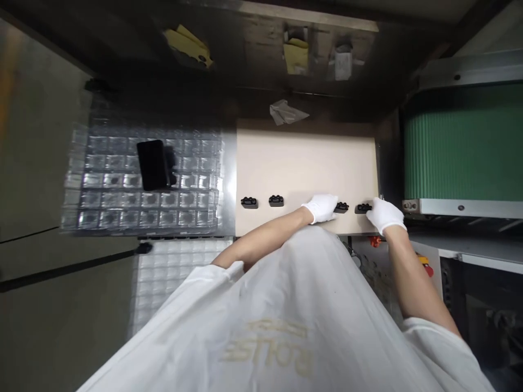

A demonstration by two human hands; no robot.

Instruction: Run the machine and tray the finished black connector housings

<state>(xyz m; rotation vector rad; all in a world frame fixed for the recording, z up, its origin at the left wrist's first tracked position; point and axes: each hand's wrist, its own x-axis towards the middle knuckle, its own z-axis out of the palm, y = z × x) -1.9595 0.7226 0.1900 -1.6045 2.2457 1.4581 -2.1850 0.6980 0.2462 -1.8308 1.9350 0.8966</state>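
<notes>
Green ribbed belting (pixel 466 144) stands beyond the right edge of the table (pixel 229 179), whose left end carries clear plastic trays (pixel 108 198) with a black, phone-shaped thing (pixel 153 165) on top. Near the table's front edge, four small black blocks (pixel 276 201) sit in a row on a beige mat (pixel 306 158). My white-gloved left hand (pixel 322 208) is curled right beside the third block (pixel 342 208); my white-gloved right hand (pixel 386 215) has its fingers at the fourth block (pixel 362 209), by the mat's right edge. I cannot tell whether either hand grips its block.
</notes>
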